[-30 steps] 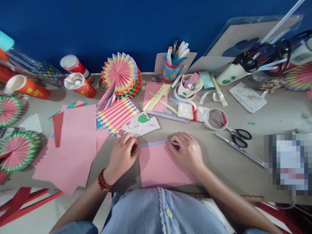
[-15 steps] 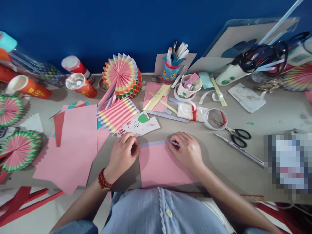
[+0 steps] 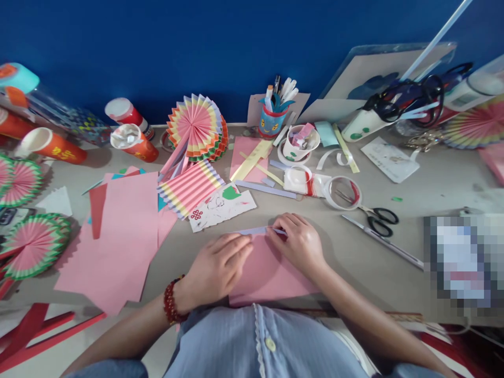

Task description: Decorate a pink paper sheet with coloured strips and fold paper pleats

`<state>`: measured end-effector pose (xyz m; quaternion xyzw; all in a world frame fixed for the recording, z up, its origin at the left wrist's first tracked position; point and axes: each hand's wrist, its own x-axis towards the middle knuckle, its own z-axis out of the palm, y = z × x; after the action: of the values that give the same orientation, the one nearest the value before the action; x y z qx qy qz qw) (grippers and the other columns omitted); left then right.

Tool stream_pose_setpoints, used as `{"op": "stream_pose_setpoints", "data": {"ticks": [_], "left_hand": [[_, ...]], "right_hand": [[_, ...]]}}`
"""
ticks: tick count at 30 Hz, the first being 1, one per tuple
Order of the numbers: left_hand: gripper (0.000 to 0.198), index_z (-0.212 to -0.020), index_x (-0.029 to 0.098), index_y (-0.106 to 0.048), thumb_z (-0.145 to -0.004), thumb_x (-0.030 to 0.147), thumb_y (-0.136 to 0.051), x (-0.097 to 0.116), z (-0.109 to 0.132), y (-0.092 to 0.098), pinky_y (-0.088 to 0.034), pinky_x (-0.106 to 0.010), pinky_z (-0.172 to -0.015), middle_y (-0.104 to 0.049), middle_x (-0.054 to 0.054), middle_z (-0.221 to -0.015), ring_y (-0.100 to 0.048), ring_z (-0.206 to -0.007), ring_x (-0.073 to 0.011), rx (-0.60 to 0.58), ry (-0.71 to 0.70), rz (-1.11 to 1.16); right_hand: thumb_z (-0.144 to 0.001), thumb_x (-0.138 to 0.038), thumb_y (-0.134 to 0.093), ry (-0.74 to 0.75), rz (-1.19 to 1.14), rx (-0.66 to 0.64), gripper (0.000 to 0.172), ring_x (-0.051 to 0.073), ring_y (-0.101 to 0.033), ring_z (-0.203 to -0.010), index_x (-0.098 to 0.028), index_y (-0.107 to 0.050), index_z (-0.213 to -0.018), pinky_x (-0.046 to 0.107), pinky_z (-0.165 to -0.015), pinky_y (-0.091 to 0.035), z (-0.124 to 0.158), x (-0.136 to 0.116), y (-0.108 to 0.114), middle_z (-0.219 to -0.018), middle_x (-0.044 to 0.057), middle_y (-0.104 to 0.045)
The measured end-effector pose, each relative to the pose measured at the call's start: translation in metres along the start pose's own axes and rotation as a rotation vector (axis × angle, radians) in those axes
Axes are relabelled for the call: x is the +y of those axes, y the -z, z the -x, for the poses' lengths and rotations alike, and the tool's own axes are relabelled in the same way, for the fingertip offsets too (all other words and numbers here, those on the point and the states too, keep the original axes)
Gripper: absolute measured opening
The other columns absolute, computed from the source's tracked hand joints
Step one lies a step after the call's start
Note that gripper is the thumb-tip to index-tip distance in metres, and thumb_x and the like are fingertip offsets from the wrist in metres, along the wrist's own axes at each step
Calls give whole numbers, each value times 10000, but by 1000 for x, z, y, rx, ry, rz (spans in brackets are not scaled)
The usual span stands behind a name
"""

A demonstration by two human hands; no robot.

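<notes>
A pink sheet of paper (image 3: 271, 273) lies in front of me, with a narrow lavender paper strip (image 3: 254, 231) along its far edge. My left hand (image 3: 218, 262) rests flat over the sheet's left side, fingers stretched toward the strip and covering its left end. At the strip's right part, my right hand (image 3: 297, 239) is closed in a pinch on it, thumb and index finger at the edge. The palm of that hand hides the sheet's far right corner.
Left of the sheet are stacked pink papers (image 3: 118, 231). Beyond it lie a pleated striped paper (image 3: 192, 188), a paper fan (image 3: 195, 126) and a decorated white card (image 3: 220, 207). To the right are a tape roll (image 3: 342, 193), scissors (image 3: 381, 220) and a cutter knife (image 3: 381, 241).
My left hand has moved right and toward me, from a curled pose at the sheet's corner to lying flat over its left side. My right hand keeps its pinch.
</notes>
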<state>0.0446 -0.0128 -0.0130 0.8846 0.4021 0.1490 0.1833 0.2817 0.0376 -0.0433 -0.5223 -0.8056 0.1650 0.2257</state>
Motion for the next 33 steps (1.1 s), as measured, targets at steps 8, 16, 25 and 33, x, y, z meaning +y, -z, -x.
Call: {"op": "stream_pose_setpoints", "data": {"ticks": [8,16,25,33], "left_hand": [[488,-1457,178,-447,-992,320,-500,-1,-15,-17,-411,-413,-1082,-480,-93,-1506,-484,-1303,-252,-170,-56,-115],[561,-1481,165,-417,-990,419,-510,-1,-15,-19,-383,-416,-1047,-432,-82,-1543,-485,-1248,-266,-180,-77,-157],[579,-1489,121,-396,-998,414,-494,-2,-13,-22,-362,-424,-1060,-396,-68,-1568,-460,-1253,-272,-171,-89,-168],[558,-1484,127,-410,-1007,408,-476,-3,-12,-22,-374,-433,-1061,-417,-92,-1551,-460,-1257,-271,-159,-91,-157]], "right_hand": [[-906,-234,-571,-6,-32,-2,181,195,-581,-736,-228,-533,-730,313,-718,-418,-1,-3,3,-751,27,-644],[-895,-251,-586,-51,-45,54,97,215,-598,-742,-241,-503,-845,324,-693,-428,3,-2,1,-766,20,-640],[-923,-224,-551,-62,-37,84,63,216,-611,-770,-230,-521,-978,329,-672,-469,7,-1,2,-922,57,-628],[-964,-159,-479,72,159,44,238,244,-618,-929,-194,-552,-1187,362,-780,-505,8,-4,3,-1034,98,-614]]}}
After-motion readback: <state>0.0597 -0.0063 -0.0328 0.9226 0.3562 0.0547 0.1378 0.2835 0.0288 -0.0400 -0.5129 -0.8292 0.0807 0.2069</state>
